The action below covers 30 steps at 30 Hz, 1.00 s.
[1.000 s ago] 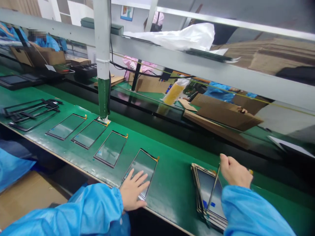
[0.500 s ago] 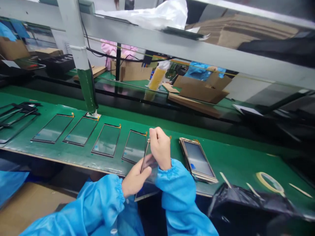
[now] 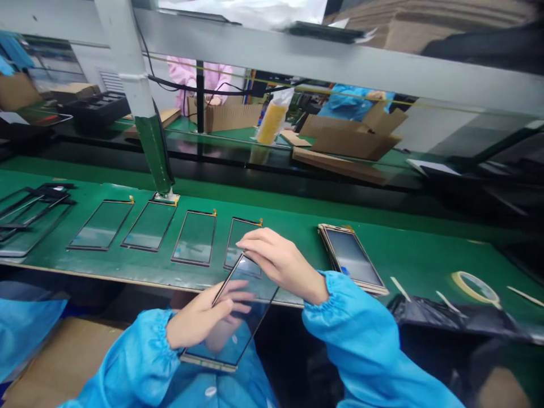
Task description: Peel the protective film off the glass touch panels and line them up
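My left hand (image 3: 204,317) grips a thin see-through glass panel (image 3: 238,317) with a dark frame, thumb on its left edge and fingers beneath it. It sits tilted over my lap, in front of the bench edge. My right hand (image 3: 280,262) pinches the panel's top edge with closed fingertips. Several similar panels (image 3: 194,238) lie in a row on the green bench (image 3: 416,255), just beyond my hands. A stack of panels (image 3: 352,258) rests to the right of my right hand.
A roll of yellow tape (image 3: 472,281) and thin sticks (image 3: 399,288) lie at the right, by a black bag (image 3: 446,320). Dark frames (image 3: 29,207) lie far left. A post (image 3: 148,136) rises behind the row. Cardboard boxes (image 3: 348,141) and other workers sit beyond.
My right hand took one panel off the stack and brought it left to my left hand. Both hands now hold it lower and flatter, over my lap.
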Available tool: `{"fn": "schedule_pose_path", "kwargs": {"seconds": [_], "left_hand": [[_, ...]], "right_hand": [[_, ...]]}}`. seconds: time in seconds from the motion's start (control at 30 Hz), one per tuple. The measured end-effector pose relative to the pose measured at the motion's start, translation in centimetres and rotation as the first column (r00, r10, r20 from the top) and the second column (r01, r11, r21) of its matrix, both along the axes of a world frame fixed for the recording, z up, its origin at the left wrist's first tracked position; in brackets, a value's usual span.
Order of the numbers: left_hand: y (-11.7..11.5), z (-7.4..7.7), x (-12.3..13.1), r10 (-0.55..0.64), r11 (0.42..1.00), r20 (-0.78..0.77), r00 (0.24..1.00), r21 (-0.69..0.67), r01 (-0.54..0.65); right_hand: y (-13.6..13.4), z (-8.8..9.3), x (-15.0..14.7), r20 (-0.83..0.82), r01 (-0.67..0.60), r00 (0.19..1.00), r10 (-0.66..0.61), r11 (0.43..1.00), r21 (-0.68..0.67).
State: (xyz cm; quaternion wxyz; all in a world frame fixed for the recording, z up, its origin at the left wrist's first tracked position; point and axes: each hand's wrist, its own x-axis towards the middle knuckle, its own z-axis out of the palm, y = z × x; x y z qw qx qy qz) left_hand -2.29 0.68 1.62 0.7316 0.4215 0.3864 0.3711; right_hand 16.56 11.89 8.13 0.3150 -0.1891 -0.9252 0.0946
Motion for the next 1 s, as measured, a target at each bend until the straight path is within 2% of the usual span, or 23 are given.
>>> {"fn": "schedule_pose_path", "kwargs": {"seconds": [0.13, 0.27, 0.37, 0.47, 0.6, 0.67, 0.73, 0.8, 0.87, 0.93, 1.0], "left_hand": [[-0.2, 0.3, -0.8, -0.046, 0.999, -0.06, 0.997, 0.004, 0.047], [0.0, 1.4, -1.1, -0.079, 0.997, -0.092, 0.993, -0.02, 0.078], [0.7, 2.1, -1.3, -0.133, 0.987, -0.09, 0.987, -0.104, 0.124], [1.6, 2.5, -1.8, -0.267, 0.945, -0.039, 0.963, -0.204, 0.254], [3.1, 3.0, -2.3, -0.349, 0.895, 0.072, 0.934, -0.268, 0.356], [3.7, 3.2, -2.3, -0.346, 0.885, 0.117, 0.931, -0.29, 0.365], [4.2, 3.2, -2.4, -0.323, 0.884, 0.147, 0.935, -0.307, 0.353], [4.6, 2.9, -2.6, -0.312, 0.879, 0.174, 0.934, -0.321, 0.353], [4.9, 2.5, -3.2, -0.304, 0.878, 0.185, 0.934, -0.326, 0.351], [5.3, 2.0, -4.1, -0.247, 0.897, 0.167, 0.954, -0.332, 0.29], [5.8, 1.6, -5.0, -0.141, 0.918, 0.151, 0.978, -0.35, 0.186]], "right_hand": [[0.3, 0.1, 0.9, 0.096, -0.016, 0.995, 0.008, 0.996, 0.087], [0.0, 0.4, 1.4, 0.243, -0.045, 0.97, 0.0, 0.983, 0.18], [-0.5, 0.8, 1.4, 0.419, -0.106, 0.908, -0.01, 0.962, 0.253], [-0.7, 0.8, 1.3, 0.519, -0.185, 0.854, -0.025, 0.919, 0.349], [0.0, -0.3, 1.4, 0.505, -0.239, 0.861, -0.059, 0.83, 0.504], [0.7, -0.7, 1.8, 0.458, -0.237, 0.887, -0.059, 0.794, 0.56], [1.1, -0.8, 2.5, 0.409, -0.215, 0.911, -0.057, 0.781, 0.587], [1.2, -0.5, 3.6, 0.373, -0.188, 0.926, -0.051, 0.797, 0.575], [0.6, -0.1, 4.8, 0.344, -0.147, 0.938, -0.05, 0.839, 0.524], [-0.6, 0.4, 5.9, 0.291, -0.069, 0.954, -0.07, 0.895, 0.44], [-2.4, 0.7, 6.9, 0.212, 0.055, 0.969, -0.124, 0.951, 0.303]]}}
